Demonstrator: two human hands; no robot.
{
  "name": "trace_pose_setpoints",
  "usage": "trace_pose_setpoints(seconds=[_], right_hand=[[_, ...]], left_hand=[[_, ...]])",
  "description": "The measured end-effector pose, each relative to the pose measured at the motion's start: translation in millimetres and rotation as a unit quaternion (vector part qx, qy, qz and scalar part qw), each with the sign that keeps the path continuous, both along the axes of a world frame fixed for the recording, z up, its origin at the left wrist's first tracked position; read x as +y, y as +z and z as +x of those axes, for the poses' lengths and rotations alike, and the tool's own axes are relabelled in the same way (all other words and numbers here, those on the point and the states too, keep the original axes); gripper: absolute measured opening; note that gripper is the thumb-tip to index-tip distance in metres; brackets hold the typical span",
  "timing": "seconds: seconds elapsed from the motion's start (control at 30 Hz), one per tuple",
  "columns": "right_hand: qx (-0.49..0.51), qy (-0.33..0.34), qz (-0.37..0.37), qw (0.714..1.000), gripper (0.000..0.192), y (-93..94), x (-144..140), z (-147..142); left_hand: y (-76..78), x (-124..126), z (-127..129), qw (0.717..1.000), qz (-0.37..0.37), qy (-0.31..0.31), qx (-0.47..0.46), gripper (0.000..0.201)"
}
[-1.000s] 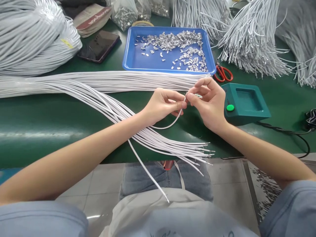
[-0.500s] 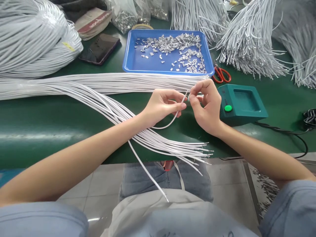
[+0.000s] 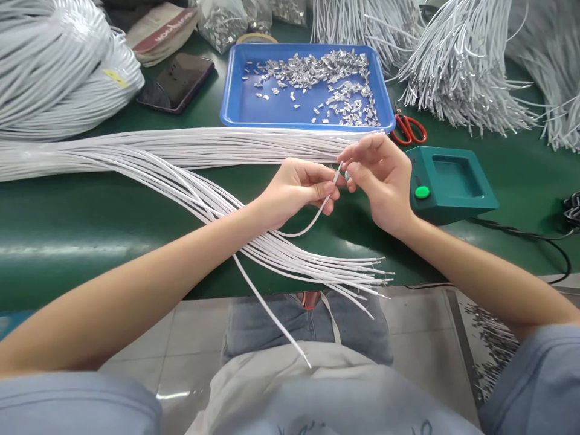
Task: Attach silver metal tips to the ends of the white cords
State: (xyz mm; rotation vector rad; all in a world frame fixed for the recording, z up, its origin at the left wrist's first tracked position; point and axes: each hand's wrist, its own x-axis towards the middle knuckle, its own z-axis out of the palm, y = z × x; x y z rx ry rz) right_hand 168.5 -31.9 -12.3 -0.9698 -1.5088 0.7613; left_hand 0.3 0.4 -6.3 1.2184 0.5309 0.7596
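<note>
Left fingers [image 3: 325,190] are pinching one white cable [image 3: 321,210], its end slanting away and slightly rightward above the surface [image 3: 136,226]. Right fingers [image 3: 363,177] are sitting curled beside the tip, nearer it; can't tell whether they're pinching.

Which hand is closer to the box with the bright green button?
Right: the right hand is just left of the green box. The left hand, holding a white wire, is farther left.
</note>
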Motion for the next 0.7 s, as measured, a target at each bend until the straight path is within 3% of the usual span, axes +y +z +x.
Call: trace_pose_setpoints(seconds=[0.23,0.4,0.57,0.7], right_hand=[[0.021,0.006,-0.022,1.000,0.029,2.6,0.6,-0.7],[0.046,0.007,-0.037,0.998,0.029,7.1,-2.6,-2.9],[0.088,0.038,-0.096,0.991,0.030,9.8,-2.7,-1.9],[0.117,0.070,-0.136,0.981,0.032,8.6,-1.3,0.6]], left_hand=[[-1.1,0.6,0.7,1.000,0.023,0.009,0.007,0.035],[-0.7,-0.6,1.1,0.999,0.032,0.011,0.020,0.024],[-0.1,-2.1,1.5,0.999,0.036,0.013,0.023,0.014],[-1.0,-2.3,1.2,0.999,0.023,0.005,0.024,0.018]])
